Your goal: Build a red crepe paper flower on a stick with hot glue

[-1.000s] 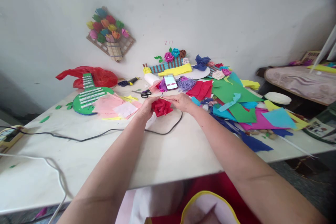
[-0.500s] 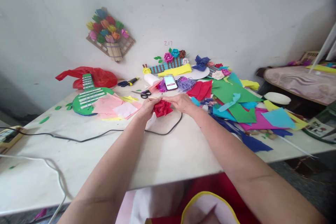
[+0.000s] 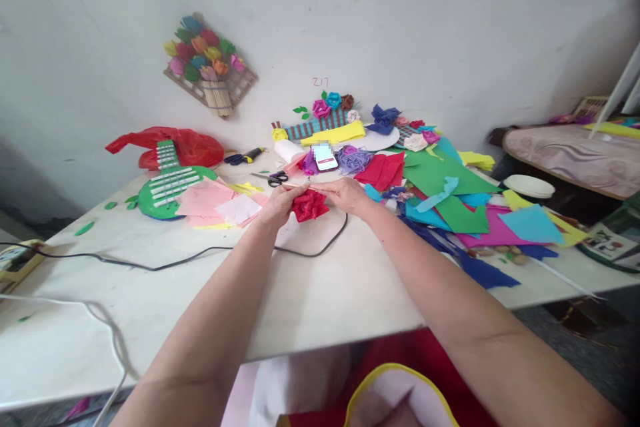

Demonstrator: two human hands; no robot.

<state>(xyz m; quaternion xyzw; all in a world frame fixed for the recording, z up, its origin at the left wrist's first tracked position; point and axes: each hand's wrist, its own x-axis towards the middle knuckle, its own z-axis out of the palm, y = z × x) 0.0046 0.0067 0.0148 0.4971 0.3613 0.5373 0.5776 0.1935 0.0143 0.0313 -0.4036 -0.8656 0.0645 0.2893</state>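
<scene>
Here's my left grip [image 3: 281,205] and right grip [image 3: 349,195], both pinching a thin stick [image 3: 314,188]; the red paper flower [image 3: 309,205] sits between them over the worktop [image 3: 195,307], petals bunched, red sheets [image 3: 384,171] unshaped.

So the only thing I can properly read from here is on the wall [image 3: 410,27] in front of me: small reddish handwriting [image 3: 321,82], "217", though that first character could honestly be a Z. My phone [image 3: 326,159] is lit up on the counter [image 3: 200,307], but part of its screen is pixelated and the rest is too tiny. The pale label [image 3: 607,240] on the dark green container [image 3: 590,255] to my right is too blurry to read.
</scene>
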